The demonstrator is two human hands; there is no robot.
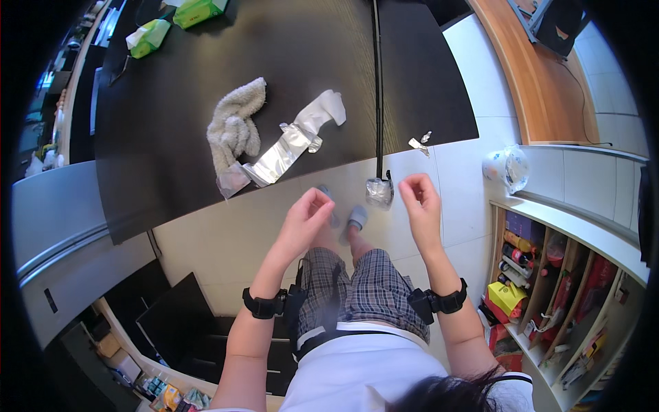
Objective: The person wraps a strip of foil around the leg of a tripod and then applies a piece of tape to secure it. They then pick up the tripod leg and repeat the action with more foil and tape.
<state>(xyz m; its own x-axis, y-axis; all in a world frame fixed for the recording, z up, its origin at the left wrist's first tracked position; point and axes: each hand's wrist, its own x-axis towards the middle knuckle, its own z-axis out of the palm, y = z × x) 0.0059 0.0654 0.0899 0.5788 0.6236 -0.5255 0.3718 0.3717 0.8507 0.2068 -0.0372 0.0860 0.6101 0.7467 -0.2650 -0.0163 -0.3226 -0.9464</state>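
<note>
My left hand (pixel 310 219) is in the air just off the front edge of the dark wooden table (pixel 170 129). Its thumb meets the curled fingers, and nothing shows between them. Farther right, my right hand (pixel 422 213) is curled in a similar pinch, also with nothing visible in it. On the table beyond the left hand lie a torn silver foil wrapper (pixel 283 154) with a crumpled white end and a fluffy beige cloth (pixel 234 126). A clear plastic piece (pixel 234 180) overlaps the table edge. Small foil scraps (pixel 419 146) rest at the edge beyond the right hand.
A long black strip (pixel 378 77) crosses the table; by its near end is a clear-plastic-wrapped thing (pixel 379 192). Green tissue packs (pixel 148 38) lie far left. A lined bin (pixel 507 167) stands right, near a filled open shelf (pixel 561 288). Slippered feet (pixel 357 216) are below.
</note>
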